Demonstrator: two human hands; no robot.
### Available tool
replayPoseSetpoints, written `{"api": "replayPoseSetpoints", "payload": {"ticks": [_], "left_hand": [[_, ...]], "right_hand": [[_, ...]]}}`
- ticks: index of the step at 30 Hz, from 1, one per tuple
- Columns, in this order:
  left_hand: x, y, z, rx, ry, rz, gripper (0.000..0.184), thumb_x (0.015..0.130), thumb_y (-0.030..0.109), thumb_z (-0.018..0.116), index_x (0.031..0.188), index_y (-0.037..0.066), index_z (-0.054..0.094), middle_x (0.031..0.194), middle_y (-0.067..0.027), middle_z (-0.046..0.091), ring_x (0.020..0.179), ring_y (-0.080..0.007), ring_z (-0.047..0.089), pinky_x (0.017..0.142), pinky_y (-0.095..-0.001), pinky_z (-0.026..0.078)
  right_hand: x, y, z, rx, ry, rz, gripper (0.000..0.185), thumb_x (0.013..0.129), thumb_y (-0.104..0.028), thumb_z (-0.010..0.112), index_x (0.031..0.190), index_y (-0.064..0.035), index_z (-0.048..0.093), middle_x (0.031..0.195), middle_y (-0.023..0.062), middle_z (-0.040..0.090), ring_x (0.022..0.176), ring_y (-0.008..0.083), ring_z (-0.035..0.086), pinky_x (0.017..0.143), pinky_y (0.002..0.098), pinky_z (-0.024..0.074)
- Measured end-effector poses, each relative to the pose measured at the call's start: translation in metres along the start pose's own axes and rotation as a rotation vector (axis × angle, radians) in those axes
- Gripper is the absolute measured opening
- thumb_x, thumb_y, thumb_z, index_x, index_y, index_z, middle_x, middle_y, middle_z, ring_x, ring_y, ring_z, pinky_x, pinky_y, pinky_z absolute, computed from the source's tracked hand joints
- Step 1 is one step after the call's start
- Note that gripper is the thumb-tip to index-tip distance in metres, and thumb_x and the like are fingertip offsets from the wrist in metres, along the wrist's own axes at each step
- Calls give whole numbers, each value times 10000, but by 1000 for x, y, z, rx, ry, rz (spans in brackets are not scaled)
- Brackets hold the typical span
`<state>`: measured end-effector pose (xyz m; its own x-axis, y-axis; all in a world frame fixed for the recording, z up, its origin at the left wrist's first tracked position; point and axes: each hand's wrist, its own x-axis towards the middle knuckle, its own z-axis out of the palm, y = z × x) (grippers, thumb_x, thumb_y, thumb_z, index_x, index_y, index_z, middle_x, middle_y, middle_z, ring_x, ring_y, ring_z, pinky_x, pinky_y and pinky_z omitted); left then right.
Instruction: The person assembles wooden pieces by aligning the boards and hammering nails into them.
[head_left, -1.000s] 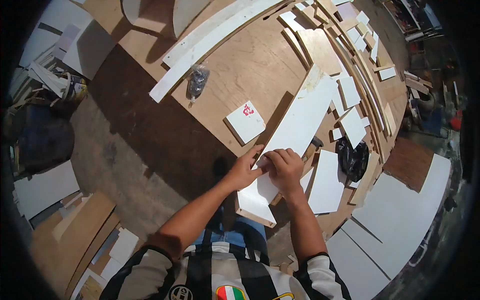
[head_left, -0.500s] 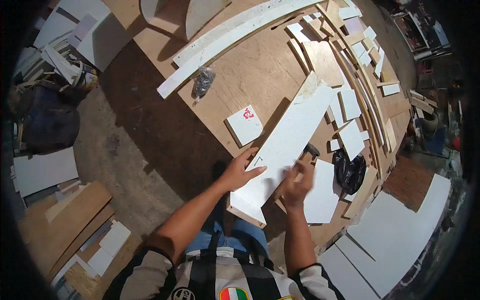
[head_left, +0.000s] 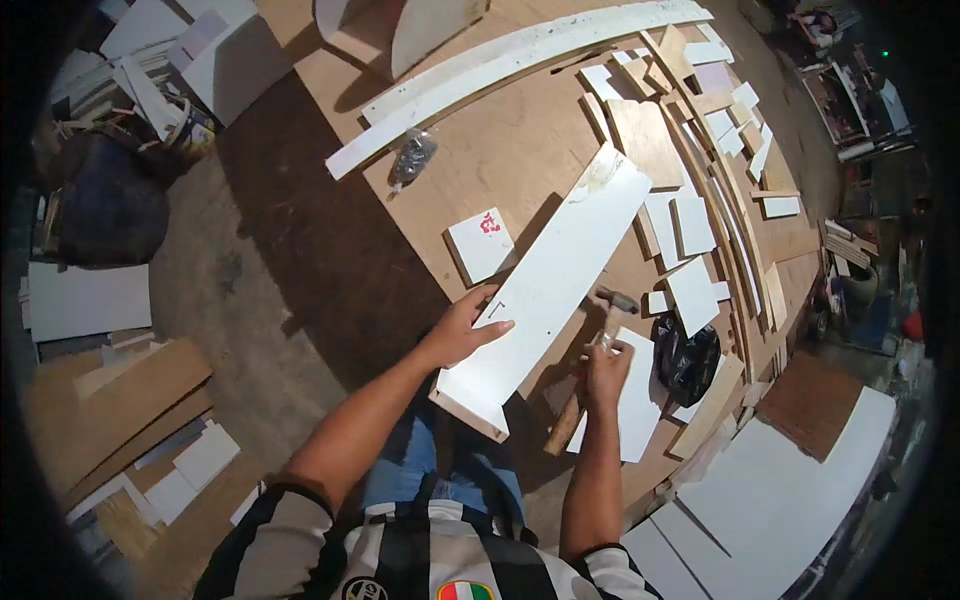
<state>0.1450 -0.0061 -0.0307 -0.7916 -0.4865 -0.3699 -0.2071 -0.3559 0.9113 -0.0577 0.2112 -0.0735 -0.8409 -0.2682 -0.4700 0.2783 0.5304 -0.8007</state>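
Observation:
A long white board (head_left: 575, 265) lies slantwise over the plywood table's near edge, with a short white piece (head_left: 470, 402) joined at its near end. My left hand (head_left: 466, 330) grips the board's left edge, thumb flat on top beside a small pencilled mark. A tiny dark spot shows on its face further right. To the right of the board, my right hand (head_left: 607, 372) is closed around the wooden handle of a hammer (head_left: 618, 300). The hammer's metal head points away from me, apart from the board.
Left of the board sits a white block (head_left: 482, 246) with red marks, and beyond it a clear bag of dark bits (head_left: 413, 160). A black plastic bag (head_left: 688, 362) and several white offcuts lie right. Long curved strips (head_left: 530, 45) cross the plywood table (head_left: 470, 140).
My right hand has gone from a blur close to the board's edge to slightly lower and away from it, the hammer now plainly seen. My left hand keeps its hold on the board.

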Motion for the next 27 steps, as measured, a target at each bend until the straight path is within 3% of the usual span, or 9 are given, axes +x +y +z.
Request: {"api": "replayPoseSetpoints", "payload": {"ticks": [4, 6, 9, 10, 12, 18, 22, 24, 27], "left_hand": [[-1, -4, 0, -31, 13, -5, 707, 940, 238, 781, 1481, -44, 423, 1313, -182, 632, 1126, -212, 660, 954, -348, 541], [0, -6, 2, -55, 3, 40, 677, 944, 238, 776, 1469, -35, 447, 1318, -175, 632, 1142, -205, 645, 970, -344, 530], [3, -18, 3, -15, 47, 109, 664, 946, 246, 778, 1458, -34, 462, 1319, -159, 636, 1162, -198, 633, 984, -342, 521], [2, -19, 3, -18, 58, 111, 664, 946, 246, 778, 1458, -34, 462, 1319, -159, 636, 1162, -198, 633, 984, -342, 521], [3, -20, 3, -28, 29, 89, 651, 962, 148, 756, 1503, -8, 429, 1320, -106, 640, 1180, -175, 632, 1012, -322, 508], [3, -26, 4, 27, 67, 141, 673, 945, 239, 786, 1472, -29, 466, 1347, -142, 627, 1219, -200, 615, 1032, -344, 497], [1, -14, 5, 13, 71, 144, 694, 920, 311, 812, 1429, -52, 511, 1330, -150, 645, 1215, -231, 624, 1030, -363, 499], [1, -11, 5, -37, 57, 139, 689, 914, 298, 816, 1429, -47, 516, 1314, -153, 656, 1194, -230, 635, 1015, -364, 508], [-1, -3, 5, -80, 44, 99, 684, 905, 263, 819, 1439, -37, 514, 1300, -158, 667, 1159, -225, 653, 990, -365, 524]], "right_hand": [[-83, -102, -25, 28, -104, -252, 667, 936, -2, 646, 1485, -71, 272, 946, 134, 630, 698, 141, 611, 577, 266, 504], [-95, -95, -31, 60, -179, -236, 717, 943, -21, 680, 1539, -102, 290, 1070, 197, 684, 798, 213, 697, 659, 316, 568], [-101, -86, -22, -358, -316, -744, 753, 926, 37, 702, 1587, -105, 370, 1042, 133, 713, 826, 148, 679, 752, 281, 526], [-107, -89, -20, -418, -358, -678, 737, 928, 41, 690, 1584, -110, 388, 1113, 187, 734, 934, 197, 715, 809, 324, 551], [-112, -100, -11, -417, -357, -734, 729, 910, -36, 740, 1565, -154, 441, 1114, 193, 731, 910, 272, 763, 737, 363, 594], [-106, -99, -5, -602, -300, -1004, 721, 912, -56, 737, 1564, -176, 456, 855, 145, 656, 674, 299, 674, 593, 409, 530], [-105, -100, -1, -633, -305, -1024, 726, 918, -65, 734, 1572, -180, 441, 852, 140, 648, 656, 309, 662, 587, 413, 530], [-109, -106, 0, -753, -318, -931, 743, 898, 33, 722, 1565, -154, 455, 1034, 186, 724, 846, 287, 740, 711, 372, 581], [-106, -99, -3, -590, -245, -1112, 717, 926, -80, 728, 1572, -179, 433, 884, 144, 666, 683, 311, 664, 571, 419, 528]]}}
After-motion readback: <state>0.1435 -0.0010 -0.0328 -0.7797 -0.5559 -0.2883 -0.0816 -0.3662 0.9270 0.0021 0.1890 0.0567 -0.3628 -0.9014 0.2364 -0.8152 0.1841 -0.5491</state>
